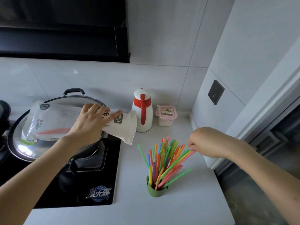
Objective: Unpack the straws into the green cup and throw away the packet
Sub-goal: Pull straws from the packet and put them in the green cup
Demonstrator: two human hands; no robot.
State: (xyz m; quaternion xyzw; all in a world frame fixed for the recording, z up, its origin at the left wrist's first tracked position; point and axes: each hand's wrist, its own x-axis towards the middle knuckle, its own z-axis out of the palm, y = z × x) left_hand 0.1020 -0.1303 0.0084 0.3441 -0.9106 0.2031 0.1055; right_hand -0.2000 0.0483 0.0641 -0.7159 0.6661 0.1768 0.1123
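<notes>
1. The left hand is clasped around the middle of the clear plastic straw packet with its white printed end, holding it off the counter, tilted, above the round glass pan lid; the white open end points toward the small green plastic cup.
2. The right hand is pinched closed on the top ends of a few of the thin, brightly coloured plastic drinking straws; the fingertips are curled under, so how many straws it holds cannot be told.
3. The green cup stands on the pale grey countertop, just right of the black glass hob. The straws fan out of it, leaning mostly to the right.
4. At least one orange-red straw shows through the packet's clear film; the wrinkles and glare hide whether there are others.
5. Behind the green cup, against the wall, stand a white jug with a red handle and, to its right, a small pink-lidded square tub.
6. The pan under the lid is mostly hidden by the left forearm, and the hob's left part is cut off by the frame edge.
7. The packet's print is too small to read.
</notes>
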